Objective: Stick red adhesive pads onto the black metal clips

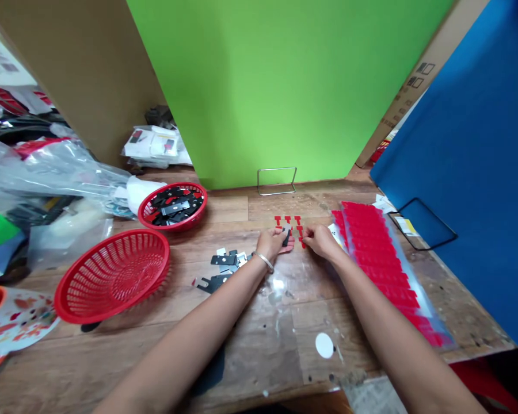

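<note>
My left hand (pixel 273 242), with a bangle at its wrist, is closed around a small black flat plate (pixel 286 237) near the middle of the table. Just to its right, my right hand (pixel 322 241) has its fingers pinched at a small red T-shaped piece (pixel 303 242). Several more red T-shaped pieces (pixel 288 219) lie in rows beyond both hands; some are partly hidden by my left fingers. Left of my left forearm, loose black and silver metal plates (pixel 224 260) lie in a small pile.
A red basket (pixel 144 222) of black, red and silver parts stands left, behind a larger red basket (pixel 166 259). Strips of red pieces in clear plastic (pixel 373 253) lie right. Green (pixel 276 86) and blue (pixel 470 190) panels stand behind. A patterned mug (pixel 21 319) is far left.
</note>
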Action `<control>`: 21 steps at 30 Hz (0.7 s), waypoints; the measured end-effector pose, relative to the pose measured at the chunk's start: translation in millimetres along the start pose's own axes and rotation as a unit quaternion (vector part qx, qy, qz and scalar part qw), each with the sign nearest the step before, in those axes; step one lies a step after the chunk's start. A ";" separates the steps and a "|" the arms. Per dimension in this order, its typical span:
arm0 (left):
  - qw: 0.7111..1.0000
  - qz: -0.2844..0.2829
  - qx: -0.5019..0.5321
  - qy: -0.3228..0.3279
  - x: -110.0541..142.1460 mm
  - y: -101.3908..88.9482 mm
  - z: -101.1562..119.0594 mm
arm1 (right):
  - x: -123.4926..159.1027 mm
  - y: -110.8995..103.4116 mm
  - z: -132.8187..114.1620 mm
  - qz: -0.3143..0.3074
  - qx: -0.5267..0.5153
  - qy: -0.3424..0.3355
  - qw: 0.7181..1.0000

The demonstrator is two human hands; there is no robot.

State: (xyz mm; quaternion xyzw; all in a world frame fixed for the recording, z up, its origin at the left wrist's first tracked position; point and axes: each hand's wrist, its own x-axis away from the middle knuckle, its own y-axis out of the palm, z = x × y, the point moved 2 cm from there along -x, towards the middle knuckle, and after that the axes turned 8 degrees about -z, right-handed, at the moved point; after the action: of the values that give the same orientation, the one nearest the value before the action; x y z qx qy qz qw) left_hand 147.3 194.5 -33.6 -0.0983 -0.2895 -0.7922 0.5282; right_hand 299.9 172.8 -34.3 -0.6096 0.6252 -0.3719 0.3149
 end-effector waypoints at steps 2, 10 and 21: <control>1.000 0.004 0.002 0.001 -3.2 0.8 -2.5 | 3.0 -0.4 -2.0 0.008 0.004 -0.002 1.000; 1.000 0.003 0.009 0.006 -5.2 -3.1 -7.6 | 18.4 6.9 -13.1 0.071 -0.013 -0.036 0.997; 1.000 0.001 0.014 -0.007 -9.2 -5.6 -8.3 | 26.9 -1.0 -2.1 0.093 -0.207 -0.030 0.973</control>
State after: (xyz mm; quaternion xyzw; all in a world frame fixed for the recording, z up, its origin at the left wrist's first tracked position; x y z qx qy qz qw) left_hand 147.4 198.6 -46.6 -0.0969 -0.3045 -0.7868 0.5280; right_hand 297.1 146.2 -30.8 -0.6115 0.7330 -0.1849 0.2336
